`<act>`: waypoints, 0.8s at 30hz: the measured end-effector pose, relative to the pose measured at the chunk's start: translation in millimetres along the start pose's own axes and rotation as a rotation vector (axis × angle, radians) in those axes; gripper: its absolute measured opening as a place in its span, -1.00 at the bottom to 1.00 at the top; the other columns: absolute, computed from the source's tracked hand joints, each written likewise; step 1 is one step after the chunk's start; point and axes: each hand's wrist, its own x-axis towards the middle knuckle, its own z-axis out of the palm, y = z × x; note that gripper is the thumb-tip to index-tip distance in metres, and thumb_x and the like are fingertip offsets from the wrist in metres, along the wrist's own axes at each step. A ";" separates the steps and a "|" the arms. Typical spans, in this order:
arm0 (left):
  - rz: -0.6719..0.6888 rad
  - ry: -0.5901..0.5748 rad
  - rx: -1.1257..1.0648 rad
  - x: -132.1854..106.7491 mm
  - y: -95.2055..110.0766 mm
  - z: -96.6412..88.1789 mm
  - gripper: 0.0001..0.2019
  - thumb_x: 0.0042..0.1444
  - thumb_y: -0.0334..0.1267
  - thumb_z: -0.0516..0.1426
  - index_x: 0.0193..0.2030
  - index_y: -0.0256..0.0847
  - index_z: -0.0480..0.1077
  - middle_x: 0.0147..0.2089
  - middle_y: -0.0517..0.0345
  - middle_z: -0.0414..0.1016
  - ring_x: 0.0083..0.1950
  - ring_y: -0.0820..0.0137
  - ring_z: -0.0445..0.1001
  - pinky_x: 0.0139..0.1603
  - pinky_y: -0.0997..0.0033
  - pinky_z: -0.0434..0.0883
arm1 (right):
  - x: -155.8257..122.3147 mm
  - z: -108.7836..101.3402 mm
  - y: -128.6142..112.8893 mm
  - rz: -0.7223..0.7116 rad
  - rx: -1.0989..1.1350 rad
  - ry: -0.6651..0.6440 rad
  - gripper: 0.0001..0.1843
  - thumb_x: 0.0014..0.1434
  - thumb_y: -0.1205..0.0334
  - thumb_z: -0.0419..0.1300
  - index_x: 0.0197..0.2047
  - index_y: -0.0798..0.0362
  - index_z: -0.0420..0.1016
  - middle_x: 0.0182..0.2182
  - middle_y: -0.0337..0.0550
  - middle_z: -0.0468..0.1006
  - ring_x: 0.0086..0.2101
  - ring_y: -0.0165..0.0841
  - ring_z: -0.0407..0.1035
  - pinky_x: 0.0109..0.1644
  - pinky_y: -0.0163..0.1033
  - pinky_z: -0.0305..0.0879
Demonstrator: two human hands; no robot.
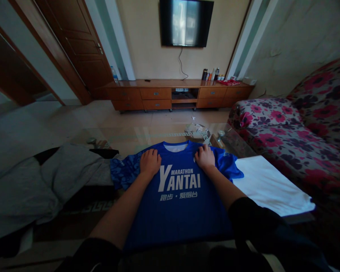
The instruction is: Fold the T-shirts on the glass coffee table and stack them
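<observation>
A blue short-sleeved T-shirt [178, 219] lies spread front side up on a glass-topped table [124, 132], its collar pointing away from me. White lettering on its chest reads "MARATHON YANTAI", with Chinese characters below. My left hand [150, 162] rests palm down on the shirt's upper left, near the shoulder, fingers lying on the cloth. Near the other shoulder, my right hand [205, 156] lies on the fabric in the same way, its fingers slightly bent. Both hands are open and touch the shirt. The patterned left sleeve spreads out beside grey clothing.
Grey and black clothes [73, 170] lie heaped at left. A folded white cloth [272, 185] lies at right, beside a floral-covered sofa [274, 128]. Beyond the table stands a low wooden cabinet [155, 93] with bottles [211, 74] on top, under a wall-mounted television [186, 22].
</observation>
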 end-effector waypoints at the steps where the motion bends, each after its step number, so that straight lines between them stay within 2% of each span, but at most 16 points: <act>1: 0.008 0.023 0.014 -4.6 2.6 -7.0 -0.55 0.39 -0.13 -0.13 0.20 -0.24 0.43 0.21 -0.23 0.45 0.28 0.02 0.34 0.31 0.00 0.21 | -3.6 -3.9 -1.8 -0.002 -0.003 0.008 -0.48 0.44 0.06 -0.15 0.21 0.11 0.46 0.23 0.20 0.37 0.19 -0.01 0.22 0.24 0.03 0.12; 4: 0.006 0.046 0.046 -21.0 6.2 -30.4 -0.61 0.37 -0.15 -0.10 0.11 -0.22 0.45 0.10 -0.23 0.47 0.20 -0.01 0.37 0.22 -0.03 0.25 | -15.0 -18.4 -7.3 -0.018 -0.001 -0.034 -0.53 0.43 0.11 -0.13 0.12 0.10 0.50 0.13 0.20 0.44 0.15 0.00 0.25 0.21 0.05 0.13; 7: -0.147 0.068 0.036 -40.0 2.4 -55.2 -0.63 0.32 -0.16 -0.04 0.12 -0.23 0.42 0.11 -0.27 0.44 0.19 -0.05 0.36 0.16 -0.07 0.28 | -29.6 -37.8 -12.3 0.008 0.023 -0.084 -0.54 0.43 0.07 -0.09 0.14 0.09 0.49 0.13 0.19 0.45 0.14 0.01 0.27 0.21 0.08 0.14; 9: -0.335 0.101 -0.001 -54.1 -4.2 -70.9 -0.61 0.27 -0.14 0.00 0.15 -0.26 0.38 0.14 -0.33 0.40 0.22 -0.12 0.33 0.13 -0.13 0.30 | -43.5 -52.6 -14.8 0.043 0.054 -0.084 -0.53 0.43 0.05 -0.07 0.20 0.08 0.45 0.15 0.18 0.44 0.15 0.00 0.29 0.20 0.09 0.15; 12: -0.698 0.144 -0.103 -78.3 -20.5 -90.4 -0.49 0.19 -0.03 0.08 0.21 -0.28 0.30 0.25 -0.45 0.29 0.30 -0.26 0.24 0.12 -0.26 0.31 | -72.0 -74.4 -15.3 0.071 0.122 -0.060 -0.52 0.42 0.02 -0.04 0.27 0.02 0.40 0.19 0.15 0.42 0.17 -0.01 0.29 0.20 0.07 0.19; 14: -0.922 0.120 -0.182 -96.5 -35.7 -99.3 -0.38 0.13 0.04 0.13 0.24 -0.29 0.26 0.31 -0.54 0.20 0.35 -0.33 0.20 0.11 -0.35 0.31 | -94.5 -87.5 -12.4 0.074 0.171 -0.060 -0.53 0.41 0.01 -0.01 0.26 -0.01 0.41 0.20 0.12 0.42 0.17 -0.01 0.30 0.18 0.06 0.22; 15: -0.989 0.095 -0.213 -105.8 -44.0 -102.6 -0.34 0.10 0.07 0.14 0.26 -0.30 0.25 0.33 -0.58 0.18 0.36 -0.35 0.20 0.10 -0.36 0.32 | -106.1 -93.8 -10.0 0.078 0.196 -0.062 -0.54 0.40 0.01 0.01 0.25 -0.03 0.43 0.20 0.11 0.41 0.17 -0.01 0.30 0.17 0.05 0.24; 17: -1.012 0.065 -0.256 -123.0 -60.4 -107.3 -0.33 0.07 0.09 0.15 0.23 -0.33 0.30 0.29 -0.57 0.28 0.32 -0.31 0.29 0.09 -0.29 0.37 | -128.9 -106.5 -3.9 0.085 0.246 -0.064 -0.56 0.38 0.00 0.06 0.22 -0.04 0.46 0.20 0.09 0.41 0.16 -0.01 0.31 0.14 0.02 0.27; 20: -0.904 0.002 -0.323 -139.2 -80.3 -112.1 -0.49 0.09 0.02 0.13 0.07 -0.30 0.46 0.10 -0.41 0.53 0.18 -0.15 0.48 0.13 -0.07 0.43 | -161.0 -125.1 5.9 0.052 0.355 -0.031 -0.61 0.33 0.03 0.13 0.14 -0.03 0.53 0.16 0.06 0.46 0.14 -0.05 0.35 0.17 -0.04 0.29; 24: -0.890 -0.056 -0.351 -138.6 -96.3 -115.7 -0.56 0.08 0.05 0.12 -0.07 -0.22 0.55 0.01 -0.32 0.61 0.11 -0.14 0.55 0.11 -0.06 0.45 | -199.9 -136.3 12.2 -0.060 0.576 0.066 -0.69 0.32 0.08 0.13 0.04 -0.04 0.57 0.03 0.00 0.55 0.06 -0.14 0.43 0.25 -0.08 0.27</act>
